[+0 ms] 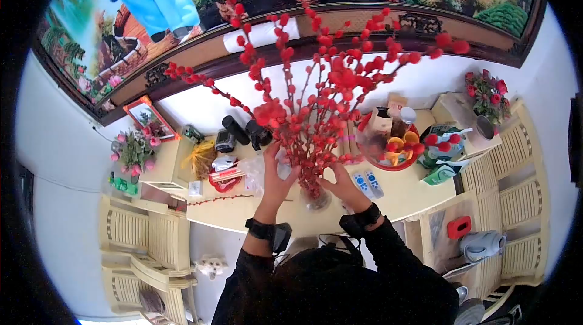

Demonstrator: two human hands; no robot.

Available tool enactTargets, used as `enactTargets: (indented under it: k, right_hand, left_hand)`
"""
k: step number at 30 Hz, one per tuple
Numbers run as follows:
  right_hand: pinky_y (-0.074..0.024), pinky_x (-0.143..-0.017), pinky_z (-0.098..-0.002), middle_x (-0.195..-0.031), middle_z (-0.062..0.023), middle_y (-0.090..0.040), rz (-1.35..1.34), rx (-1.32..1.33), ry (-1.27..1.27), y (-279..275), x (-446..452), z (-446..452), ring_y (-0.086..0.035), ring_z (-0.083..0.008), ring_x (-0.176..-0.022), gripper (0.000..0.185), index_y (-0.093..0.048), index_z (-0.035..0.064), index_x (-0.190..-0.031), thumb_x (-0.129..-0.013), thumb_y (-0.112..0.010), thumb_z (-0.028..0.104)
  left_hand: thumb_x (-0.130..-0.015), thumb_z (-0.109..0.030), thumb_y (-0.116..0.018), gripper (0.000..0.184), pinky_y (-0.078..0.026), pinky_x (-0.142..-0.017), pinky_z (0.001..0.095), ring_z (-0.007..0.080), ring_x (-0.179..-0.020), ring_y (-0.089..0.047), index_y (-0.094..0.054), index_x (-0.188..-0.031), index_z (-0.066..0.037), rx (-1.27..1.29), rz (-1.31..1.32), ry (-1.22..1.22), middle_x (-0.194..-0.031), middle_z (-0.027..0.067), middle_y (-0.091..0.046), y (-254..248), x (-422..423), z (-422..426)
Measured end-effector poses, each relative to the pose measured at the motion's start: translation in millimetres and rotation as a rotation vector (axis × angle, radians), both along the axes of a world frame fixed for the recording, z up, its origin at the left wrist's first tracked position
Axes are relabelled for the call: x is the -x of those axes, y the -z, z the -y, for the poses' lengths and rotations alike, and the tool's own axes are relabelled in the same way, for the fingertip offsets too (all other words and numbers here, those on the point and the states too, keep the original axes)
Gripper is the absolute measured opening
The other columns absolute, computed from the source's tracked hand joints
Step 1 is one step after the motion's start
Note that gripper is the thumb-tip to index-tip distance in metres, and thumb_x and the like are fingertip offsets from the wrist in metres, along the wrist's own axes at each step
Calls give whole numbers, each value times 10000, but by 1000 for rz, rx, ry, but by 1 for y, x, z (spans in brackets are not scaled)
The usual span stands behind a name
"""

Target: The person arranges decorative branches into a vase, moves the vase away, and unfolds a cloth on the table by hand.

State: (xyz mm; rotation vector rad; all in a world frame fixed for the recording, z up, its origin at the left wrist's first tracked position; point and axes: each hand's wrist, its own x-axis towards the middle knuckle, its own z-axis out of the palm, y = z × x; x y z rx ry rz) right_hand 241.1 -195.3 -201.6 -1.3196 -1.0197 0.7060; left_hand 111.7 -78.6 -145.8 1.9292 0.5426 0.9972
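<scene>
A tall bunch of red berry branches (pixel 313 124) stands in a clear glass vase (pixel 317 201) near the table's front edge, fanning out upward. My left hand (pixel 279 180) is on the left side of the stems, its thumb and fingers spread apart around the bunch's edge. Opposite it, my right hand (pixel 347 188) lies against the right side of the lower stems, with thumb and fingers apart. Both hands appear to touch the branches just above the vase; some fingertips are hidden among the berries. A single loose berry twig (pixel 220 198) lies on the table to the left.
On the cream table (pixel 273 212) are a red basket (pixel 398 164) with cups and packets, two blue-white packs (pixel 368 184), a clear plastic bag (pixel 254 173), a red dish (pixel 225 183) and a dark bottle (pixel 235 130). Wooden chairs (pixel 519 197) flank it.
</scene>
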Motion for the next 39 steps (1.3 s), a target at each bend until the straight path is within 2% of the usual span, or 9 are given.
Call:
enactTargets:
  k: [9,17,19,22,25,30,33,37,39]
  right_hand:
    - [-320,-903,-324,-1103,-101,-452,74,73,225,21,3,32,-415,-194,-1059,561,-317,40,-1193,-710,-597,98]
    - [-394,-796,-291,-1001,-84,-477,-82,130,443,68,32,34,-471,-170,-946,554,-323,62,-1177,-690,-587,33]
    - [-395,-782,-288,-979,-69,-478,-217,121,478,77,41,34,-477,-169,-925,540,-331,63,-1167,-691,-583,28]
    - [-402,-752,-265,-952,-59,-481,48,164,563,75,51,27,-478,-154,-886,501,-353,58,-1145,-700,-581,33]
    - [-406,-702,-240,-942,-59,-481,-55,139,661,48,68,17,-466,-129,-860,463,-375,55,-1122,-706,-578,37]
    - [-395,-519,-234,-642,-50,-510,237,200,949,-11,108,-8,-459,-106,-542,91,-590,-17,-717,-735,-595,72]
    - [-394,-520,-234,-647,-63,-513,420,253,997,-23,119,-10,-462,-107,-545,112,-589,-19,-721,-746,-587,90]
    - [-425,-608,-257,-809,-66,-533,288,179,1124,-24,117,-10,-480,-135,-689,207,-555,5,-893,-736,-600,132]
    - [-391,-777,-292,-1010,-85,-472,178,130,967,-26,103,-6,-457,-168,-887,517,-385,41,-1130,-687,-642,110]
  left_hand:
    - [-652,73,-515,535,-424,-772,287,209,-1010,-412,-336,-1149,-13,97,42,57,-1134,103,-316,16,-12,-7]
    - [-691,38,-505,505,-321,-896,325,214,-1045,-393,-311,-1155,-17,110,-11,292,-1144,100,-335,18,41,-42]
    - [-712,32,-493,393,-372,-832,304,191,-979,-447,-389,-1088,-14,142,-32,252,-1081,93,-418,42,65,-65]
    - [-751,15,-487,177,-419,-733,250,141,-825,-521,-505,-926,4,203,-36,198,-889,71,-538,61,100,-90]
    - [-768,-2,-489,115,-416,-708,223,111,-752,-532,-528,-876,12,314,-198,242,-811,58,-564,69,121,-105]
    - [-760,-64,-544,91,-420,-617,213,95,-669,-532,-540,-809,11,355,-162,385,-711,39,-567,104,103,-114]
    - [-740,-56,-561,95,-420,-611,221,111,-653,-532,-543,-801,15,354,-201,494,-709,52,-559,98,90,-110]
    - [-724,-45,-566,106,-420,-602,227,130,-648,-534,-545,-809,15,178,-98,579,-723,73,-557,76,74,-96]
    - [-720,-40,-564,129,-421,-598,230,133,-648,-533,-542,-838,9,120,-39,593,-737,77,-558,52,63,-86]
